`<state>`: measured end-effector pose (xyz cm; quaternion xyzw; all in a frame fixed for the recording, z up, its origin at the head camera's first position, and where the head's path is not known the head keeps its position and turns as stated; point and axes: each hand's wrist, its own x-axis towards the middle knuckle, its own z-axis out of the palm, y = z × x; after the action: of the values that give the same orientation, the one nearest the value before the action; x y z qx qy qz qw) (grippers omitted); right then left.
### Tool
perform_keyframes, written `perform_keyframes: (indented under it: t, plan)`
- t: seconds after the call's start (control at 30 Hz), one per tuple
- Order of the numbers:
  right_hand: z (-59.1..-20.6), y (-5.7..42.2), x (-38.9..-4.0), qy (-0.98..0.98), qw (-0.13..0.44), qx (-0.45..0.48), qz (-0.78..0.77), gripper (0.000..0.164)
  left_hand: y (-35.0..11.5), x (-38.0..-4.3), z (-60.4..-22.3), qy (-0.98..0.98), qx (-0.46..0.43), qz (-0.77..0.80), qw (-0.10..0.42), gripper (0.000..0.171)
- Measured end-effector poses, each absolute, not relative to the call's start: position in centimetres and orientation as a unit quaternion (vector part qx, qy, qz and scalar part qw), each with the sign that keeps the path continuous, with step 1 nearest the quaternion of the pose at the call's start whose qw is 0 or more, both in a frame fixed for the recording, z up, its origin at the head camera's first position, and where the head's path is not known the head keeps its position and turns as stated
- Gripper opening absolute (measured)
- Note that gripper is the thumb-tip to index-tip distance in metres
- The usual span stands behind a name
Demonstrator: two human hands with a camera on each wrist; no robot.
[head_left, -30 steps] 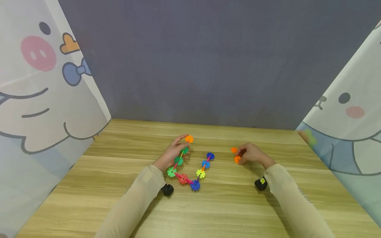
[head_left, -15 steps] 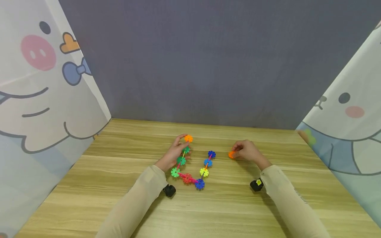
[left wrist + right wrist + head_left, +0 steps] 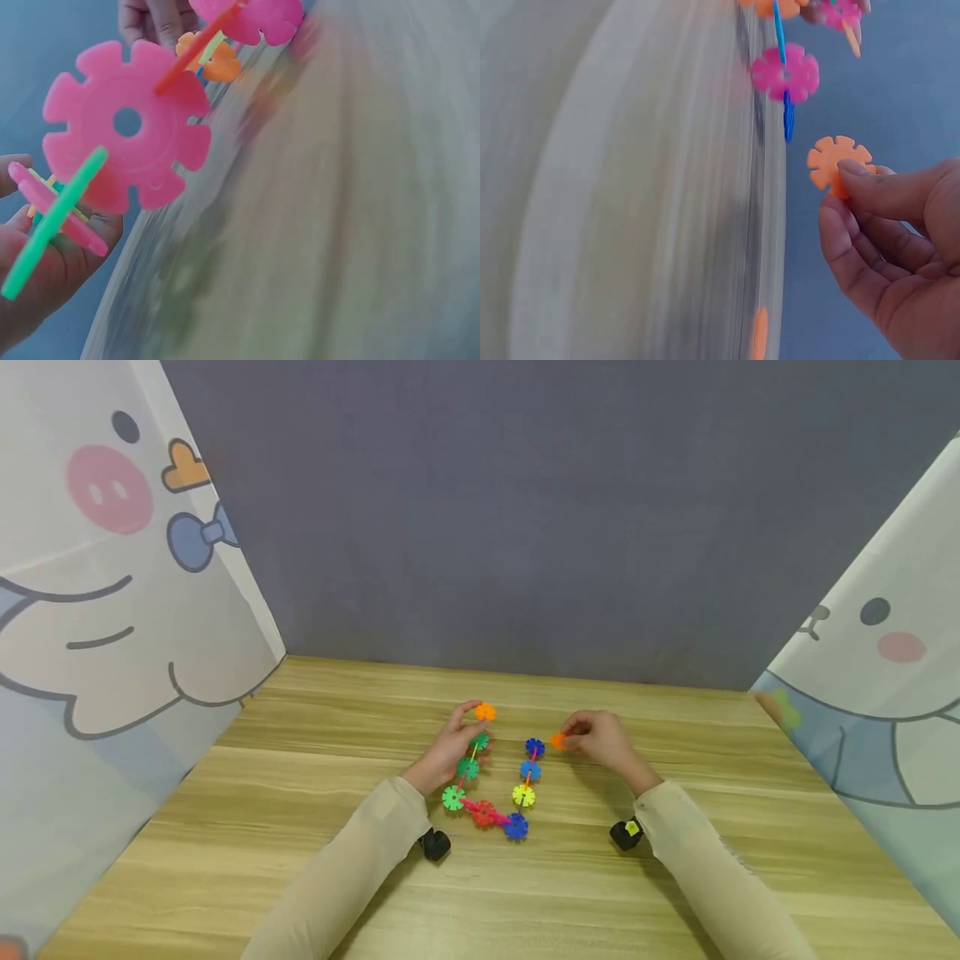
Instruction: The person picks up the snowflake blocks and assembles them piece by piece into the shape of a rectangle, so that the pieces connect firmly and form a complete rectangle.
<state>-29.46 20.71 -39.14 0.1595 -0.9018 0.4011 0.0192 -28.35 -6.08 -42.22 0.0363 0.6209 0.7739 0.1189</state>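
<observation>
A U-shaped chain of interlocking snowflake discs in green, red, blue and yellow stands over the table. My left hand grips its left arm near the top, where green discs end in an orange disc. Pink discs joined edgewise show close up in the left wrist view. Between thumb and fingers, my right hand pinches a loose orange snowflake disc. That disc is just right of the dark blue disc topping the chain's right arm, with a small gap between them.
Another orange piece appears at the lower edge of the right wrist view. The wooden table meets a grey panel at the back. Printed cartoon cloths hang on both sides. Black wrist devices sit under the sleeves.
My right hand has moved left with the orange disc, from apart on the right to close beside the chain. The chain and my left hand have shifted slightly right.
</observation>
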Motion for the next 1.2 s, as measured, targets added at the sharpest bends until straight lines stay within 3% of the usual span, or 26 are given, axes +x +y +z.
perform_keyframes:
  t: [0.47, 1.2]
  plan:
    - [-39.4, 17.3, -29.3, -0.899, 0.077, 0.183, 0.389, 0.007, -5.1, -28.3, -42.4, 0.609, 0.049, 0.781, 0.13, 0.051]
    - [-39.7, 14.3, -30.3, -0.867, 0.094, 0.192, 0.45, 0.006, -5.6, -28.3, -42.1, 0.611, 0.067, 0.775, 0.15, 0.045]
